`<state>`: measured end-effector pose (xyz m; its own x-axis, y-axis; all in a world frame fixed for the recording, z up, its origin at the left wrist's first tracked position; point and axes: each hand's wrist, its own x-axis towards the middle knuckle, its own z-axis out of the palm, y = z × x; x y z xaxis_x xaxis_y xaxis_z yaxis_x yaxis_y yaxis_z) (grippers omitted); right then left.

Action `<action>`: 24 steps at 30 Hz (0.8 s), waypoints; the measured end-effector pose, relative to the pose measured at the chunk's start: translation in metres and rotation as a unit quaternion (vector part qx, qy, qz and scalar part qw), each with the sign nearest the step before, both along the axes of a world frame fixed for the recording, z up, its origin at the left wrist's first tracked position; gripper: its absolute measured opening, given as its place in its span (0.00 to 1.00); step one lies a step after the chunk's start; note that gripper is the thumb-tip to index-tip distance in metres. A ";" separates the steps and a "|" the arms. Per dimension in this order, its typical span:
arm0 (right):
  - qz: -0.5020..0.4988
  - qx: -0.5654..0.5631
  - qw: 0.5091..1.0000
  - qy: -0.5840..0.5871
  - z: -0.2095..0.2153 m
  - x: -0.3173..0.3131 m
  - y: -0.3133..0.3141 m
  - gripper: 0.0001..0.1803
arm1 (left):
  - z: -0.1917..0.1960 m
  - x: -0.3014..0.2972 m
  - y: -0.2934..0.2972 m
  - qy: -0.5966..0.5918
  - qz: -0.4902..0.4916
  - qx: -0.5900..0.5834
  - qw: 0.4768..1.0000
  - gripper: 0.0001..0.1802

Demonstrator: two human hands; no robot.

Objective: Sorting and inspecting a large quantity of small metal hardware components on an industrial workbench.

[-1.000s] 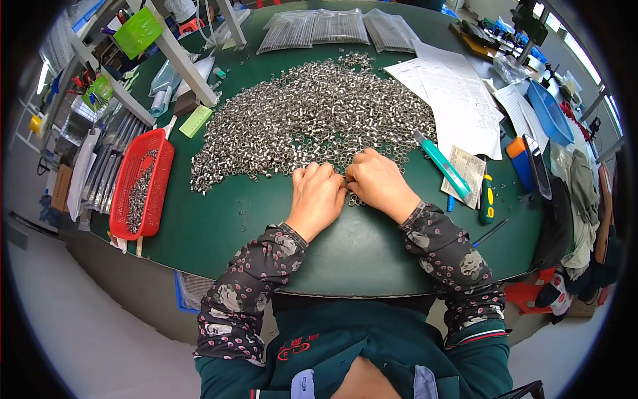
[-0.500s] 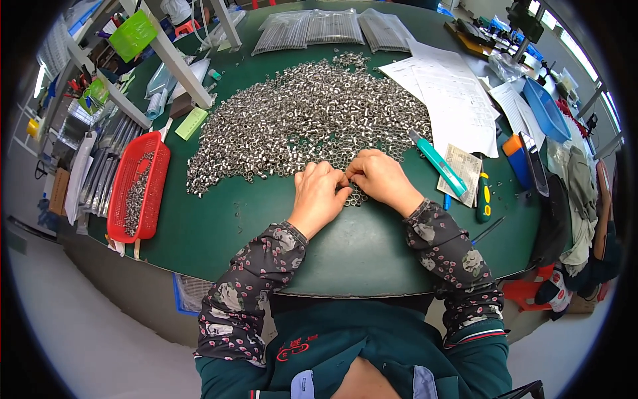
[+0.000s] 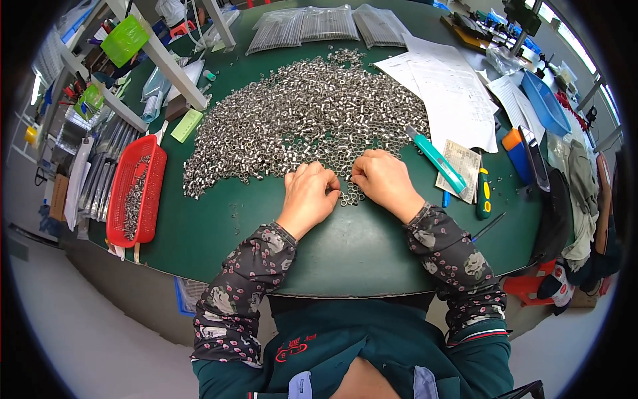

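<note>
A broad pile of small metal rings (image 3: pixel 306 110) spreads over the green table (image 3: pixel 345 253). At the pile's near edge, my left hand (image 3: pixel 310 197) rests with its fingers curled in and the thumb pressed toward them. To its right, my right hand (image 3: pixel 387 177) is bent the same way, fingertips down at the rings. Between the two hands, a loose patch of rings (image 3: pixel 349 194) lies flat on the table. My fingers cover whatever either hand may be pinching.
On the left stands a red plastic basket (image 3: pixel 158 174) with some metal pieces inside. A teal utility knife (image 3: pixel 438 161), papers (image 3: pixel 455 100) and a green-yellow screwdriver (image 3: pixel 484 194) lie to the right. Bagged rods (image 3: pixel 329 25) sit at the back, beyond the pile.
My hands have drawn apart, the left one moving slightly left and toward me. A gap now shows between them, with the loose rings in it.
</note>
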<state>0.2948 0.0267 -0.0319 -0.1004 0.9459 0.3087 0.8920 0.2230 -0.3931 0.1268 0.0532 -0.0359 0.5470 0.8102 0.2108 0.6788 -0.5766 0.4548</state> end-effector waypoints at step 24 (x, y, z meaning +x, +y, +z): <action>-0.033 -0.026 0.999 -0.008 -0.002 -0.006 0.007 0.03 | 0.004 0.012 0.010 0.044 -0.031 0.044 0.998 0.05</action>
